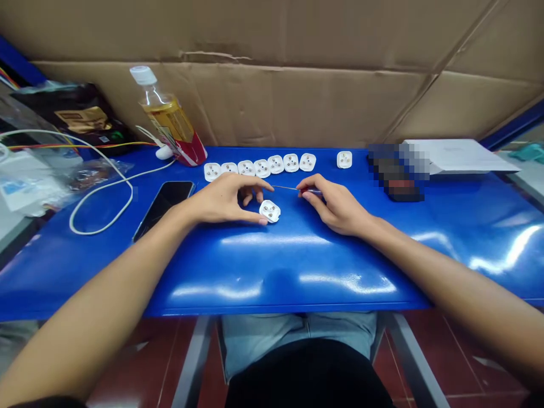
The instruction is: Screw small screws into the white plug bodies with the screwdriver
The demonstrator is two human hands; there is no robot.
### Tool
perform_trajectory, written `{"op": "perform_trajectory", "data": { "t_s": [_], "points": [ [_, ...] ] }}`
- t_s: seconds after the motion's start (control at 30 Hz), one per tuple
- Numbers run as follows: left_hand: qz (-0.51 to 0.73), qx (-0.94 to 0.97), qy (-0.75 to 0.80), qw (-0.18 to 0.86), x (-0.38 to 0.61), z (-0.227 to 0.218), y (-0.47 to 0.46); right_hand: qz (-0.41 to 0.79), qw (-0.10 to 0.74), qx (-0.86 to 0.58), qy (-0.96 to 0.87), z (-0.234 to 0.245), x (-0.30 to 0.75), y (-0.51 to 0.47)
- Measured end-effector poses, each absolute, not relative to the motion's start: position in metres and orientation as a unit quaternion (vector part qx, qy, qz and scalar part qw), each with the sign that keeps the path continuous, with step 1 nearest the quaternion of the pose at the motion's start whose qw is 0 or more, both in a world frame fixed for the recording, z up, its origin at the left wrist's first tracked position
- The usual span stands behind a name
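Observation:
My left hand (232,198) is closed loosely about a white plug housing (270,211), thumb at its lower edge and other fingertips close to its upper left. Brass-coloured metal parts show inside the housing, which faces up. My right hand (335,204) grips a thin screwdriver (285,187) by its reddish handle, the shaft pointing left. Its tip meets or nearly meets my left index fingertip, just above the housing. Behind my left hand, several similar housings (275,164) stand in a row, the leftmost partly covered by that hand. One more housing (344,159) sits apart to the right.
A phone (164,204) lies left of my left hand, near a looped white cable (102,231). A drink bottle (173,122) leans by the cardboard wall (297,102). At the right are a blurred dark object (393,170) and a white box (459,156) on the blue table (280,266).

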State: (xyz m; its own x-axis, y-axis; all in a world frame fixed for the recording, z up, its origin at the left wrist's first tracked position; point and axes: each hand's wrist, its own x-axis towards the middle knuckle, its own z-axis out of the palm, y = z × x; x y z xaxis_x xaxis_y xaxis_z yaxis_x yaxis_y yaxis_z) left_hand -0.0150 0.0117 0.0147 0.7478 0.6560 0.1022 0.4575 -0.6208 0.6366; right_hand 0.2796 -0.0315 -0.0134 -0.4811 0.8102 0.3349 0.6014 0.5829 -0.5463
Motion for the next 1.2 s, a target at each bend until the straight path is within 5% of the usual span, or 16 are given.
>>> {"op": "perform_trajectory", "data": {
  "t_s": [0.9,1.2],
  "points": [
    [0.336,0.808,0.38,0.301,-0.001,0.0,0.012,0.105,0.35,-0.352,-0.862,-0.001,0.278,-0.048],
    [0.355,0.823,0.387,0.218,-0.001,-0.009,0.018,0.094,0.369,-0.372,-0.846,-0.004,0.279,-0.046]
  ]
}}
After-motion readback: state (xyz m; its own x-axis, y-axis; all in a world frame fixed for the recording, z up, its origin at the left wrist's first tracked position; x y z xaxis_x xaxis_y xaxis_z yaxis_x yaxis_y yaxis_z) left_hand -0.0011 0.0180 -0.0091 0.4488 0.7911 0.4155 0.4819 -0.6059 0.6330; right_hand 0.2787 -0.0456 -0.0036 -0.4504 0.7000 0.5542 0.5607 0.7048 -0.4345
